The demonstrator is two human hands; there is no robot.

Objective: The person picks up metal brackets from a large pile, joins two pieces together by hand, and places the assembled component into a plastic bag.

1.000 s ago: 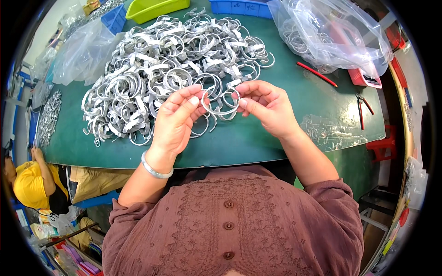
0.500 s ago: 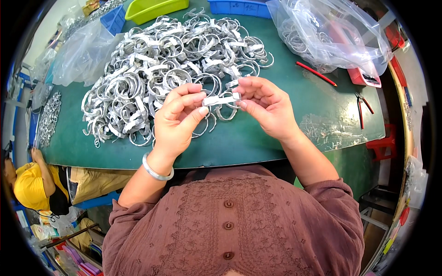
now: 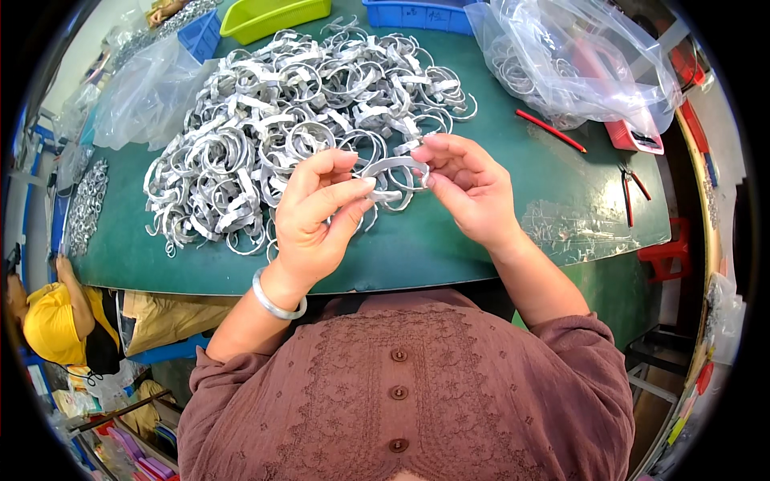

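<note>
Between my two hands is a silver-grey open cuff bangle (image 3: pixel 395 163), its curved band arching upward. My left hand (image 3: pixel 317 212) is closed on the bangle's left end with thumb and fingertips. My right hand (image 3: pixel 473 192) pinches the other end between thumb and forefinger, with the remaining fingers curled behind. Just beyond both hands spreads a big heap of similar silver bangles (image 3: pixel 241 120), tangled over one another. Part of the heap is hidden behind my fingers. A pale bangle (image 3: pixel 277 295) circles my left wrist.
On the green table (image 3: pixel 481 256) lie a red pencil (image 3: pixel 552 131) and red-handled pliers (image 3: pixel 628 192) at right. Clear plastic bags (image 3: pixel 148 96) stand left and far right. A yellow-green tray (image 3: pixel 273 20) and blue bin (image 3: pixel 421 16) line the back. A person in yellow (image 3: pixel 54 323) is at far left.
The bangle has turned between my hands, so its curved opening now shows instead of its flat outer band. My left hand's fingers have shifted, and both hands stay near the heap.
</note>
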